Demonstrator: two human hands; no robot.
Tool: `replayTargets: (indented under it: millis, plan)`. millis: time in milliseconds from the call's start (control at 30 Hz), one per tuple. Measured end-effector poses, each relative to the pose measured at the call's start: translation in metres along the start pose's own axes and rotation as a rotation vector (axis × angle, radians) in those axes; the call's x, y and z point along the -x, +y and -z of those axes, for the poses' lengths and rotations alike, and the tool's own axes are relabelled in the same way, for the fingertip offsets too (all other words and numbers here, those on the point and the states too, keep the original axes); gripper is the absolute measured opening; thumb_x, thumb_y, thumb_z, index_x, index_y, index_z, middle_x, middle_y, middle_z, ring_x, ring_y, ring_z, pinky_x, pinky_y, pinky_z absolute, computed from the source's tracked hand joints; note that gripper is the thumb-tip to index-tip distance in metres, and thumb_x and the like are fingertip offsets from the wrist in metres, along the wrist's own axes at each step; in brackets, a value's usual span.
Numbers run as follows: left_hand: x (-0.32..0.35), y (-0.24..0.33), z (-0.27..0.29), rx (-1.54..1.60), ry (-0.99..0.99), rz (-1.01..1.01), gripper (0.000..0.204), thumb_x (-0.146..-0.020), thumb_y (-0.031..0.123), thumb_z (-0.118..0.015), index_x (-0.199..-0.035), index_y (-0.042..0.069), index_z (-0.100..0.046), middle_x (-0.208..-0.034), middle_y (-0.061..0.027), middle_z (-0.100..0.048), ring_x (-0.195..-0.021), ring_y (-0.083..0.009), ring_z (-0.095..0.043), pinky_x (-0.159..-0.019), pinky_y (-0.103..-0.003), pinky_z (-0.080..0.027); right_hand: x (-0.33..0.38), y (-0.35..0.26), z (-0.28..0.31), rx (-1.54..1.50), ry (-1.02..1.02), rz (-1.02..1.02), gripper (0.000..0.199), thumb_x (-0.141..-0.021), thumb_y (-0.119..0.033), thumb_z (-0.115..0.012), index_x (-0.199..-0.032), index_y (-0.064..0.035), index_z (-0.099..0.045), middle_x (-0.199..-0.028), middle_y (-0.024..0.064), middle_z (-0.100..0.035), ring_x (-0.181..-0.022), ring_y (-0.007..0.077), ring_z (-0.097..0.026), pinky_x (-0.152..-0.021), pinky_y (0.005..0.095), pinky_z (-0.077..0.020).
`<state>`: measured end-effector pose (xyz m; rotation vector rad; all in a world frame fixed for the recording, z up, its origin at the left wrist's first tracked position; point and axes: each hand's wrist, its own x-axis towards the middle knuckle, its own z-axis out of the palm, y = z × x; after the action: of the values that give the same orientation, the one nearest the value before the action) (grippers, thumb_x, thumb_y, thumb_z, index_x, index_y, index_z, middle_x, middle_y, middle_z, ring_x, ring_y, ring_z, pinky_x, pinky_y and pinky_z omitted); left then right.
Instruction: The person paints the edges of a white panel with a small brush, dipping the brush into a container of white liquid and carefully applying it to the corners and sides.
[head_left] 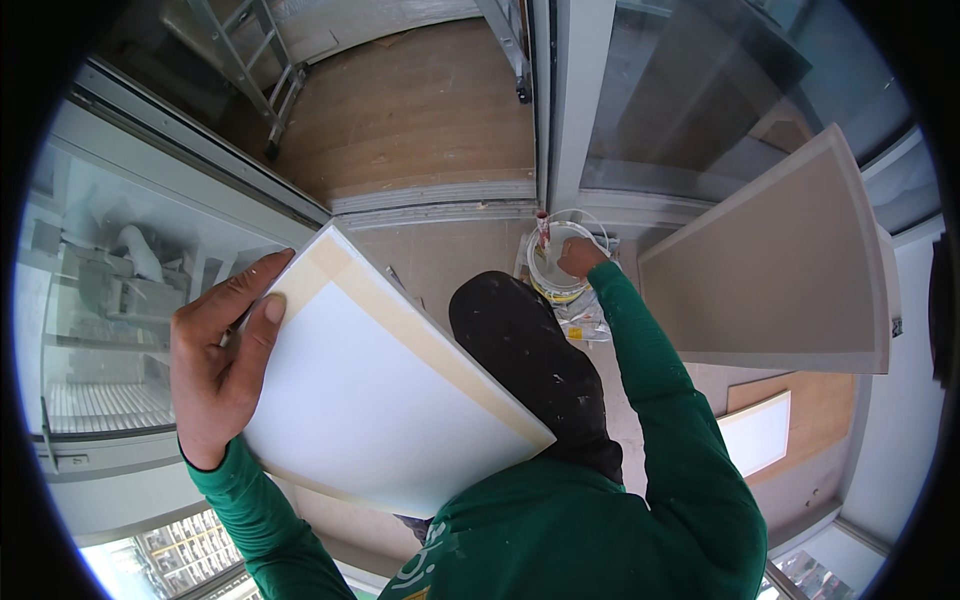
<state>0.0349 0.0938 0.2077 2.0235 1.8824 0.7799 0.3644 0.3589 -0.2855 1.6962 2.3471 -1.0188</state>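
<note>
My left hand (225,345) grips the upper left edge of a white panel (365,400), thumb on its face and fingers along the edge. Cream-coloured tape (440,365) borders the panel, which tilts against my body beside my dark-trousered leg (530,360). My right arm reaches forward to a white bucket (540,275) on the floor. There my right hand (580,258) is closed at the rim; whatever its fingers hold is hidden. A red-topped tool (543,228) stands at the bucket's left inner side.
A large beige panel (780,270) stands on the right. Below it, a smaller white panel (755,433) lies on a brown board (825,410). Ahead, a sliding-door track (435,200) crosses the floor, with a stepladder (275,110) beyond. Glass panes flank me.
</note>
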Motion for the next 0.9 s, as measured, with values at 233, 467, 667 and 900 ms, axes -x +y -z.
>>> replayTargets:
  millis: [233, 467, 667, 900]
  plan:
    - [0.0, -0.006, 0.0, -0.012, 0.004, 0.011, 0.034, -0.1, 0.005, -0.064, -0.131, -0.008, -0.072, -0.117, -0.0256, -0.078, -0.106, -0.0298, -0.076, -0.096, -0.038, -0.058, -0.017, -0.013, -0.004, 0.272, -0.162, 0.024, 0.057, -0.081, -0.039, -0.08, -0.124, -0.0019, -0.074, -0.132, 0.0231, -0.071, -0.123, 0.0392, -0.068, -0.109, 0.048, -0.0528]
    - [-0.007, -0.009, -0.002, -0.021, 0.003, -0.014, 0.034, -0.101, 0.008, -0.065, -0.131, -0.007, -0.072, -0.115, -0.025, -0.078, -0.101, -0.0291, -0.077, -0.093, -0.038, -0.06, -0.051, 0.025, -0.042, 0.152, -0.082, -0.037, 0.058, -0.084, -0.046, -0.08, -0.118, 0.0016, -0.074, -0.13, 0.0246, -0.071, -0.123, 0.04, -0.068, -0.107, 0.0492, -0.0536]
    - [-0.007, -0.012, -0.003, -0.037, -0.001, 0.003, 0.034, -0.1, 0.007, -0.065, -0.13, -0.006, -0.073, -0.114, -0.0246, -0.078, -0.099, -0.0292, -0.078, -0.092, -0.038, -0.06, -0.055, 0.012, -0.05, 0.243, -0.127, -0.045, 0.056, -0.089, -0.043, -0.074, -0.122, 0.0019, -0.073, -0.133, 0.0257, -0.07, -0.124, 0.0401, -0.068, -0.108, 0.0484, -0.054]
    - [-0.014, -0.015, -0.005, -0.042, -0.009, -0.04, 0.034, -0.1, 0.006, -0.064, -0.13, -0.006, -0.073, -0.114, -0.0244, -0.079, -0.098, -0.0293, -0.078, -0.091, -0.039, -0.061, -0.069, 0.037, -0.066, 0.312, -0.161, -0.002, 0.05, -0.095, -0.038, -0.068, -0.124, 0.0019, -0.073, -0.137, 0.0251, -0.068, -0.128, 0.0408, -0.066, -0.108, 0.0486, -0.054]
